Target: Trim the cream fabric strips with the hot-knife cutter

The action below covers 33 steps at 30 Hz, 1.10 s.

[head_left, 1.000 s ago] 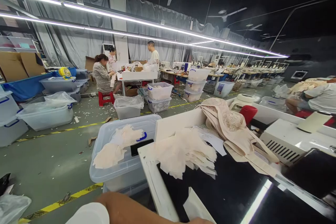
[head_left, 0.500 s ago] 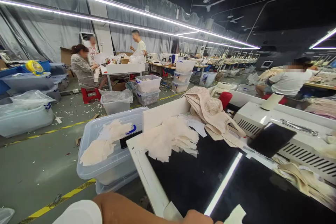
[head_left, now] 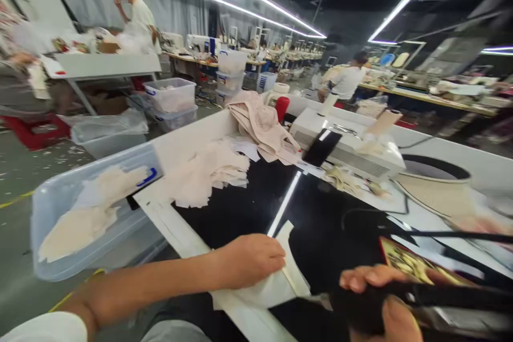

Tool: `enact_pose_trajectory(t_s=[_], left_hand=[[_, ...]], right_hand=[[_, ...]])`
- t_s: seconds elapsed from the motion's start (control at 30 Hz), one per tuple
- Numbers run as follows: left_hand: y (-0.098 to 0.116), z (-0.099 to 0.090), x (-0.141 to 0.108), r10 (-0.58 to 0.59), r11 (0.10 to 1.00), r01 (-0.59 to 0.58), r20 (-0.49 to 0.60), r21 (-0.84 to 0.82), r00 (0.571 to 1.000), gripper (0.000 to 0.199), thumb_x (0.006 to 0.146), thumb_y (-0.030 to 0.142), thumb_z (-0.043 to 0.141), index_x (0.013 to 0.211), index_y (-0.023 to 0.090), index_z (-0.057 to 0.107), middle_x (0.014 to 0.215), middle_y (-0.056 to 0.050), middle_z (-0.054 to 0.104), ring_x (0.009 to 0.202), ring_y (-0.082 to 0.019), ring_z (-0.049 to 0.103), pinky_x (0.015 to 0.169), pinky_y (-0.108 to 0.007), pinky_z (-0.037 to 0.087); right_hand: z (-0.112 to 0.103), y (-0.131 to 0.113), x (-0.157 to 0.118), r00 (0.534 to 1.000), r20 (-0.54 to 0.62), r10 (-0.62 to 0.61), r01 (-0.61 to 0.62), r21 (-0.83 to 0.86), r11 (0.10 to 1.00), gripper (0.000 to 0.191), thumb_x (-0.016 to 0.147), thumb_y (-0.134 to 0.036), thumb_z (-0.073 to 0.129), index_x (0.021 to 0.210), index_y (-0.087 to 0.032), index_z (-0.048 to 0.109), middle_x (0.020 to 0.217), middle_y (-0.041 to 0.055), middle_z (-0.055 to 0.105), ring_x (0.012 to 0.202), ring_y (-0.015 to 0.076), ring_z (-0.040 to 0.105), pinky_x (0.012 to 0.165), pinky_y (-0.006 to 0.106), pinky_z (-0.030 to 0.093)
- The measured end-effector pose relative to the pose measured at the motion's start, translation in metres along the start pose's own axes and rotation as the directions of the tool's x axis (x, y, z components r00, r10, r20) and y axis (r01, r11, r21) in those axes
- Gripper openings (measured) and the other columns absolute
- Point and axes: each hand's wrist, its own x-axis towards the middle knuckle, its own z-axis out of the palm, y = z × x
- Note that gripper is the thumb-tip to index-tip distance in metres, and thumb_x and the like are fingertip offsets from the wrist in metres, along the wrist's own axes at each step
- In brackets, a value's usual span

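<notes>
My left hand (head_left: 250, 261) is closed, pinching a cream fabric piece (head_left: 290, 259) over the near edge of the black work surface (head_left: 320, 208). At the lower right, my right hand (head_left: 380, 299) wraps round a black-handled tool (head_left: 436, 299), blurred by motion; its pale metal tip lies near the fabric's lower corner. Beyond my left hand, a stack of cream fabric pieces (head_left: 204, 171) rests on the white table corner. Beige moulded garment parts (head_left: 264, 120) are heaped at the back of the surface.
A lidded plastic bin (head_left: 132, 224) with fabric pieces on it stands at the left. A black phone (head_left: 323, 147) leans on a white machine box (head_left: 352, 144). At the right are a round fabric-sided container (head_left: 436, 187) and a red tray (head_left: 417, 262). People work farther off.
The view has swung right and down. My right hand with the black-handled tool has come into view, and more of my left hand and its fabric now shows.
</notes>
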Motion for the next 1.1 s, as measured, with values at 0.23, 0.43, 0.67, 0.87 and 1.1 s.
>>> enact_pose_trajectory(t_s=[0.23,0.43,0.67,0.87,1.1], left_hand=[[-0.005,-0.013,-0.009,0.011,0.999,-0.011,-0.012,-0.042,1.000,0.024,0.103,0.003,0.050,0.117,0.013,0.067,0.120,-0.010,0.074,0.111,-0.021,0.070,0.106,-0.040,0.058],[0.001,-0.022,0.001,0.080,0.996,-0.082,-0.054,-0.020,0.995,0.026,0.103,0.001,0.045,0.115,0.010,0.067,0.116,-0.012,0.074,0.110,-0.021,0.070,0.105,-0.039,0.059],[0.017,-0.011,0.018,0.184,0.980,-0.188,-0.063,-0.069,0.981,0.019,0.106,0.007,0.050,0.114,0.011,0.067,0.104,-0.009,0.074,0.102,-0.019,0.069,0.098,-0.033,0.061],[0.024,0.003,0.027,0.205,0.973,-0.208,-0.033,-0.096,0.978,0.017,0.106,0.008,0.051,0.109,0.013,0.067,0.101,-0.007,0.072,0.102,-0.019,0.069,0.092,-0.029,0.060],[0.016,0.009,0.022,0.182,0.981,-0.181,0.014,-0.073,0.983,0.018,0.106,0.009,0.051,0.114,0.014,0.066,0.101,-0.006,0.071,0.102,-0.019,0.069,0.093,-0.031,0.060]], right_hand=[[0.002,-0.016,0.004,0.991,-0.092,-0.097,0.094,-0.038,0.995,0.043,0.082,-0.021,0.078,0.119,-0.027,0.057,0.078,-0.0058,0.064,0.058,0.0147,0.060,0.054,0.031,0.055],[-0.001,-0.010,0.006,0.981,-0.108,-0.163,0.160,-0.037,0.987,0.044,0.083,-0.017,0.075,0.122,-0.027,0.057,0.079,-0.0057,0.067,0.057,0.0148,0.061,0.054,0.033,0.057],[-0.003,0.001,0.006,0.982,-0.091,-0.167,0.161,-0.072,0.984,0.043,0.089,-0.020,0.076,0.126,-0.029,0.055,0.083,-0.0060,0.067,0.060,0.0141,0.063,0.059,0.033,0.058],[-0.005,0.005,0.002,0.986,-0.074,-0.148,0.145,-0.048,0.988,0.045,0.090,-0.018,0.076,0.127,-0.028,0.054,0.085,-0.0051,0.067,0.062,0.0144,0.064,0.059,0.033,0.059],[-0.004,0.004,0.000,0.985,-0.072,-0.159,0.155,-0.059,0.986,0.046,0.089,-0.015,0.076,0.128,-0.029,0.056,0.085,-0.0050,0.069,0.062,0.0144,0.065,0.059,0.033,0.059]])
